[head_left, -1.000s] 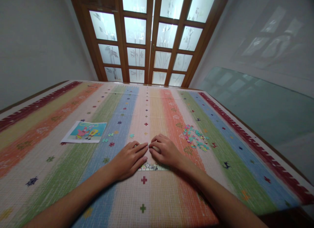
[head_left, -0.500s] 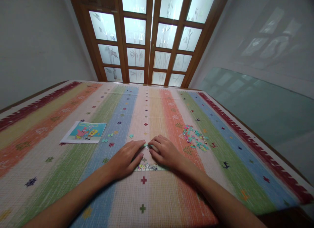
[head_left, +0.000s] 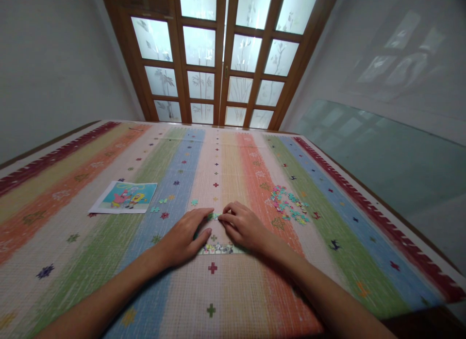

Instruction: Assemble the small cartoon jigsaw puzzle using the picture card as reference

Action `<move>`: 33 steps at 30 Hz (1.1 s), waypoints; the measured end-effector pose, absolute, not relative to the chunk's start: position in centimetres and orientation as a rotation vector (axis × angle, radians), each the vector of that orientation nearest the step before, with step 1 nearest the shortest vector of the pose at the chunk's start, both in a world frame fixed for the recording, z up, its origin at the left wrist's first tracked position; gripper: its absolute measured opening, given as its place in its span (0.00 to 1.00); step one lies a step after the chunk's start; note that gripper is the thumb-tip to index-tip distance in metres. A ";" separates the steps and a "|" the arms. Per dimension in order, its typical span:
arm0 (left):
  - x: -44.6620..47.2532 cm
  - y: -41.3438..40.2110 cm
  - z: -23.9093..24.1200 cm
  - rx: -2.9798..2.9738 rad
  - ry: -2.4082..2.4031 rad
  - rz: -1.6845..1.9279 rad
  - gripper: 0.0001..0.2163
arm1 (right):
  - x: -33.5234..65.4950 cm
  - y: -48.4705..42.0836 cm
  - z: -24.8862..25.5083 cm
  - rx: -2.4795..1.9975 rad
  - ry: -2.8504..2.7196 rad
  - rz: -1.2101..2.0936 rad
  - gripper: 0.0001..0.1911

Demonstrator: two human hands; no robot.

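Observation:
Small green jigsaw pieces (head_left: 214,216) lie on the cloth between my two hands. My left hand (head_left: 187,234) rests to their left, fingers stretched forward with the fingertips at their edge and the thumb apart. On the other side my right hand (head_left: 242,226) has its fingers bent and pinched at the right end of these pieces; its fingertips partly cover them. Nearer to me lies a joined jigsaw strip (head_left: 220,249) with a pale straight lower edge. Both its ends run close to or under my hands.
A printed cartoon picture (head_left: 131,198) lies at the left. Beside it are a few loose teal pieces (head_left: 155,209), and another piece (head_left: 194,202) sits ahead of my left hand. A pile of mixed pieces (head_left: 289,205) spreads at the right on the striped tablecloth (head_left: 189,300).
My right fingers have shifted slightly and my left fingertips have drawn back a little, so more of the green pieces between them shows. The strip has stayed in place.

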State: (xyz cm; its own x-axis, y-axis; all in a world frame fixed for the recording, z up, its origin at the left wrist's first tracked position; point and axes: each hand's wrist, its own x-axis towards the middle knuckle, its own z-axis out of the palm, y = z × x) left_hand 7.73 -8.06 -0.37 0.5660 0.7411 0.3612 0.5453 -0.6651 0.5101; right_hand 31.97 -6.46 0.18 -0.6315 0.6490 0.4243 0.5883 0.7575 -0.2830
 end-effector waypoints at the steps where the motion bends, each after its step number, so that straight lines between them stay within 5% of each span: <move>1: 7.7 -8.0 -0.4 2.449 1.059 0.798 0.19 | 32.0 -6.5 0.2 -0.932 -2.440 0.165 0.13; 33: 3.2 -3.4 -1.0 2.572 1.414 0.897 0.13 | 32.7 -6.0 0.9 -0.881 -2.500 0.188 0.11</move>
State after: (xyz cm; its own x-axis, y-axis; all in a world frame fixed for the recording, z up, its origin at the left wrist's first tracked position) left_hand 3.18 -3.42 -0.99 0.4051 0.7924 0.4561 0.7502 -0.5732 0.3296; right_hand 32.71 -5.97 0.90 -0.6776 0.6211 0.3939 0.5552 0.7832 -0.2799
